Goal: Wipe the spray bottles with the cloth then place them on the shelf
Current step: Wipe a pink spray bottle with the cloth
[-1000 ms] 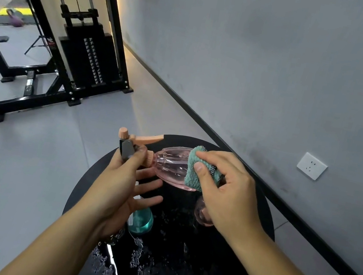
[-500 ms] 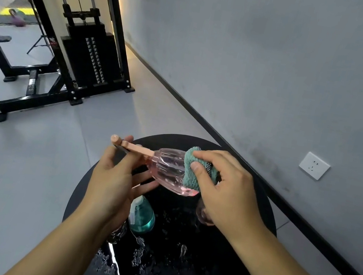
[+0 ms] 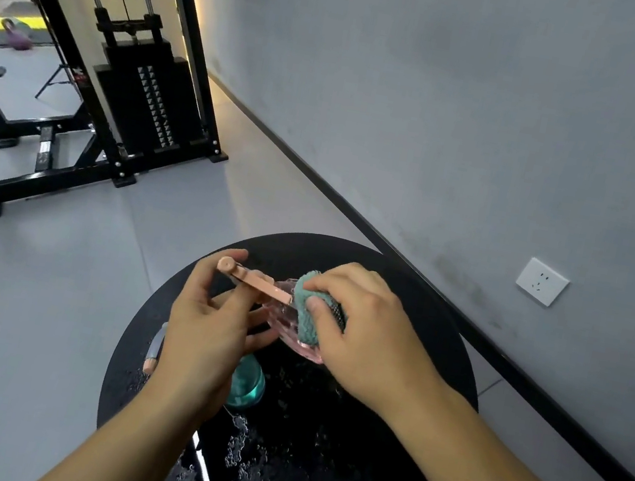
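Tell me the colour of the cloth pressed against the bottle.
Teal green with a knobbly weave: the cloth, seen in the head view.

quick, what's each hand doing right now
Left hand: holds the pink spray bottle by its sprayer head.
Right hand: pinches the teal cloth against the bottle.

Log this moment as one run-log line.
step: wiping | left hand: holds pink spray bottle | right hand: presses teal cloth on it | teal bottle: on table
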The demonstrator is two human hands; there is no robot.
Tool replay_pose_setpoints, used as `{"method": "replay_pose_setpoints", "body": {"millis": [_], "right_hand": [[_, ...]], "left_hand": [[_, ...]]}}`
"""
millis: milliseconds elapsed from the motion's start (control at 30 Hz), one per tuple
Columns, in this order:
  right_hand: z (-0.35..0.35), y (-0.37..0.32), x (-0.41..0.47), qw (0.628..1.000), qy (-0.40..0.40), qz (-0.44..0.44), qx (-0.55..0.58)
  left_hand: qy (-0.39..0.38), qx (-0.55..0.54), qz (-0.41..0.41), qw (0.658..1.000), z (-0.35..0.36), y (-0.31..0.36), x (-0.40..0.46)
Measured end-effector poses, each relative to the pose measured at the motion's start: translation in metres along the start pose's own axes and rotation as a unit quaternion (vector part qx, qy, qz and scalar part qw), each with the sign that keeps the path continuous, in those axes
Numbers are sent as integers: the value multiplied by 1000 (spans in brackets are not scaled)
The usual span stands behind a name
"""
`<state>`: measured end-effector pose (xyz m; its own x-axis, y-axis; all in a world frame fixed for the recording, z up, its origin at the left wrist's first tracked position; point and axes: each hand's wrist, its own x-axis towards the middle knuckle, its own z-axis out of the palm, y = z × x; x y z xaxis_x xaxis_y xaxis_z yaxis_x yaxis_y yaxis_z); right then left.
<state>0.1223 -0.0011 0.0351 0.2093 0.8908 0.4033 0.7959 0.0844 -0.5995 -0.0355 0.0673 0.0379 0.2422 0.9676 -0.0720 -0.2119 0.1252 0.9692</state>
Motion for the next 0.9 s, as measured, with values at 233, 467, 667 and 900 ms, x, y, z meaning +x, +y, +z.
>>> {"method": "replay_pose_setpoints", "body": {"millis": [233, 467, 667, 900], "right_hand": [[-4, -2, -1, 1000, -16, -10, -22], [-6, -2, -6, 1000, -26, -13, -9], [-15, 5, -4, 999, 18, 32, -8], [-11, 5, -8, 1000, 11, 25, 5]], "left_hand": [[11, 5, 11, 1000, 0, 2, 1], [-5, 10, -4, 1000, 3, -2, 1], [10, -9, 5, 1000, 1, 8, 5], [6, -20, -3, 1000, 5, 4, 2]]}}
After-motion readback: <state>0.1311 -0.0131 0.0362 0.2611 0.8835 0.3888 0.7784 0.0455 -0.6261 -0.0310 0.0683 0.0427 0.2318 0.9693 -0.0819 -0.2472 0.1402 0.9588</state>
